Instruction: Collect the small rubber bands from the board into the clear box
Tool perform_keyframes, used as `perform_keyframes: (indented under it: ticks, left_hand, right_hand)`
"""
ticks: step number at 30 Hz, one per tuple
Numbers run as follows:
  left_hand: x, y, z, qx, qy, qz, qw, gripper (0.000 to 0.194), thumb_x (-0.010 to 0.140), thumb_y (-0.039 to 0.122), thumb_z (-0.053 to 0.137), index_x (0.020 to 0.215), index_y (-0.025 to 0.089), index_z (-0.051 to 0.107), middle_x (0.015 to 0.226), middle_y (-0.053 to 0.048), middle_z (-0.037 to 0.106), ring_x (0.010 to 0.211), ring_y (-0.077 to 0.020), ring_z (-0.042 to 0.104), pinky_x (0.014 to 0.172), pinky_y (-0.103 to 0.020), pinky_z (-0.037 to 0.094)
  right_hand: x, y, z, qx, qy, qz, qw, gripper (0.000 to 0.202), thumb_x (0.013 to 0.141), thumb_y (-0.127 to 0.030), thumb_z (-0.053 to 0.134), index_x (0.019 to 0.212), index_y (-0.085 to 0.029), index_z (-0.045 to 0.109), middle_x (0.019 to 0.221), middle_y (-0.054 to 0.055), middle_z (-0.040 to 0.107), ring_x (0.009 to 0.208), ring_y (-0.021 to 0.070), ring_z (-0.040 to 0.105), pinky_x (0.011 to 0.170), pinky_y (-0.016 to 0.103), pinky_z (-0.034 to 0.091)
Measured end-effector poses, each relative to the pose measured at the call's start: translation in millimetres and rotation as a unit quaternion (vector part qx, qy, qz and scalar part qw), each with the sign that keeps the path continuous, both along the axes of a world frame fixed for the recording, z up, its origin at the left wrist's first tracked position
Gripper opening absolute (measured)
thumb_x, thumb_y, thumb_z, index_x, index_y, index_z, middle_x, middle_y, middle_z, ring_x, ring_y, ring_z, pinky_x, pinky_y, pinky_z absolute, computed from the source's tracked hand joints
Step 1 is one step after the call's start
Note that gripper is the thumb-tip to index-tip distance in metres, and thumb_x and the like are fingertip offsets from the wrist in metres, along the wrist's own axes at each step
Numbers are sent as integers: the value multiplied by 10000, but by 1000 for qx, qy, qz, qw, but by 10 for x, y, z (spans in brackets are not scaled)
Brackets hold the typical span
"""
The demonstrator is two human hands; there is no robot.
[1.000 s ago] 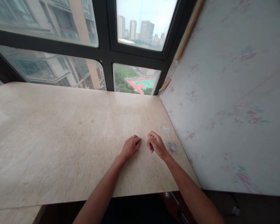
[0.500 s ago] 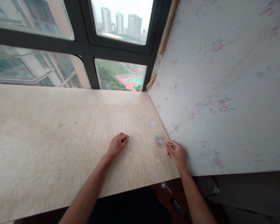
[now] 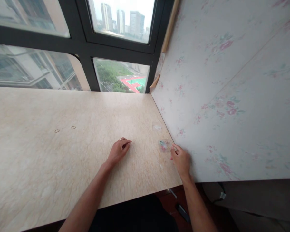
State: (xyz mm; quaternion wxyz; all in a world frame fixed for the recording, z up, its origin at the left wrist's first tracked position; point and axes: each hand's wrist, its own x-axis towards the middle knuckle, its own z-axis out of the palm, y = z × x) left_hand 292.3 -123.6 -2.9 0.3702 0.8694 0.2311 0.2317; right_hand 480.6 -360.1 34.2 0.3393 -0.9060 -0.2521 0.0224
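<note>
My left hand [image 3: 119, 150] rests on the stone-patterned sill with its thumb and fingertips pressed together. Whatever they might hold is too small to make out. A ring sits on one of its fingers. My right hand [image 3: 181, 159] is at the right edge of a small transparent box [image 3: 164, 146], thumb and forefinger pinched beside it. What is between those fingertips cannot be made out. Several small coloured rings or bands lie in the box. Two thin rings, one nearer [image 3: 57, 131] and one farther [image 3: 73, 127], lie apart on the sill to the left of both hands.
Behind the box lies a transparent piece [image 3: 157, 127], perhaps a lid. A flower-patterned wall panel [image 3: 207, 129] borders the sill on the right, close to my right hand. Dark window frames [image 3: 120, 48] stand at the back. The sill's front edge [image 3: 140, 197] runs before my body.
My right hand has shifted slightly at the box's right edge; the pale ring seen at its fingertips is no longer distinct. My left hand keeps its pinch. The view has turned slightly.
</note>
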Motion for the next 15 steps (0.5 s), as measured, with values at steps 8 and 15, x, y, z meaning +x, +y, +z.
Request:
perform_keyframes:
  ticks: [8, 15]
  left_hand:
    - [-16, -22, -5, -14, -17, 1, 1000, 220, 878, 245, 472, 930, 186, 679, 887, -51, 644, 756, -139, 590, 706, -273, 455]
    - [-122, -4, 85, -102, -63, 25, 992, 244, 871, 313, 491, 878, 192, 702, 842, -54, 655, 721, -136, 595, 655, -252, 468]
  right_hand:
    - [-376, -4, -9, 64, 5, 96, 993, 443, 883, -414, 435, 1135, -124, 656, 511, -18, 571, 436, 117, 504, 482, 215, 398]
    - [-687, 164, -248, 12, 5, 282, 959, 457, 920, -425, 406, 1189, -134, 634, 547, 3, 613, 477, 129, 569, 511, 213, 452]
